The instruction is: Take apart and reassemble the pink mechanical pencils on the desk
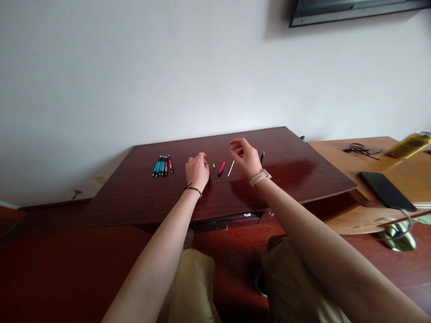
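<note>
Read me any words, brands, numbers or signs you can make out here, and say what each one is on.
No text is readable.
Yellow can: printing too blurred to read.
Wall-mounted screen: small mark on its lower frame, too small to read.
Row of pens: any markings too small to read.
</note>
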{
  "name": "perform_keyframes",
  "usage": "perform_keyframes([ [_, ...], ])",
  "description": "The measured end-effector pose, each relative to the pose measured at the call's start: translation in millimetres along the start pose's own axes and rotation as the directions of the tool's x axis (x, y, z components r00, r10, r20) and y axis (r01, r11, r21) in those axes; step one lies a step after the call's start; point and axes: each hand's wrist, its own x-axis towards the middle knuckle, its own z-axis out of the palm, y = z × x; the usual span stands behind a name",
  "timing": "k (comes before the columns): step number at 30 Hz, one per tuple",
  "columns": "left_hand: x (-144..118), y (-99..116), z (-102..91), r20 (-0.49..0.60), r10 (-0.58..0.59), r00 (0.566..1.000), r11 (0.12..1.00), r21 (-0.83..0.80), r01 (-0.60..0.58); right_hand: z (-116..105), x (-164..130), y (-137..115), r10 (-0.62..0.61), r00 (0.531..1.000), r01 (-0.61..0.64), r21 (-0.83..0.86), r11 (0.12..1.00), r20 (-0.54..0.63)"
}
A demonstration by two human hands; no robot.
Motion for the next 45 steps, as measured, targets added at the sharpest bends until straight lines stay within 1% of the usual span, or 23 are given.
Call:
perform_keyframes([
  [4,-1.5,3.5,-0.5,0.013,-0.007,1.000,1.000,0.002,0.007,21.7,2.8,5.0,0.004,0.999,-0.004,-0.003,1.000,0.054],
  [8,-2.8,5.1,0.3,0.031,-0.025,0.999,1.000,0.001,0.025,39.5,4.2,5.1,0.033,0.995,-0.032,-0.017,0.999,0.097],
  [13,-4.9,5.1,4.9,0.032,-0.024,0.999,0.999,0.023,0.023,52.7,3.1,2.1,0.034,0.993,-0.022,-0.105,0.994,0.115],
  [16,-4.6,4.9,3.1,0.045,-0.016,0.999,1.000,0.011,0.015,58.0,2.2,2.9,0.025,0.989,-0.001,-0.166,0.986,0.143],
  [19,-2.2,2.8,-4.0,0.024,-0.031,0.999,1.000,-0.002,0.031,61.9,1.7,3.8,0.032,0.981,0.010,-0.217,0.976,0.190],
  [23,1.8,-4.0,-19.2,0.000,-0.073,0.997,0.997,0.005,0.073,65.1,2.3,3.5,0.056,0.969,0.014,-0.278,0.960,0.242],
  [25,2.0,-7.5,-27.1,0.003,-0.088,0.996,0.996,0.022,0.088,66.4,3.1,3.6,0.065,0.963,0.024,-0.320,0.947,0.263],
  [27,0.1,-9.2,-33.5,0.033,-0.090,0.995,0.995,0.046,0.088,67.9,4.0,3.8,0.072,0.957,0.038,-0.369,0.929,0.281],
  [30,-6.5,-8.0,-38.0,0.132,-0.049,0.990,0.996,0.081,0.039,70.2,5.2,4.2,0.087,0.950,0.051,-0.426,0.903,0.299],
  [33,-15.2,-4.6,-35.8,0.205,0.010,0.979,0.994,0.108,-0.033,72.5,5.8,4.8,0.104,0.943,0.055,-0.458,0.887,0.315],
  [39,-27.0,0.5,-24.2,0.253,0.100,0.962,0.982,0.132,-0.137,77.9,5.2,8.3,0.110,0.939,0.059,-0.469,0.881,0.326],
  [45,-26.9,2.5,-18.2,0.246,0.117,0.962,0.977,0.148,-0.157,77.3,7.7,8.4,0.082,0.967,0.015,-0.373,0.928,0.241],
])
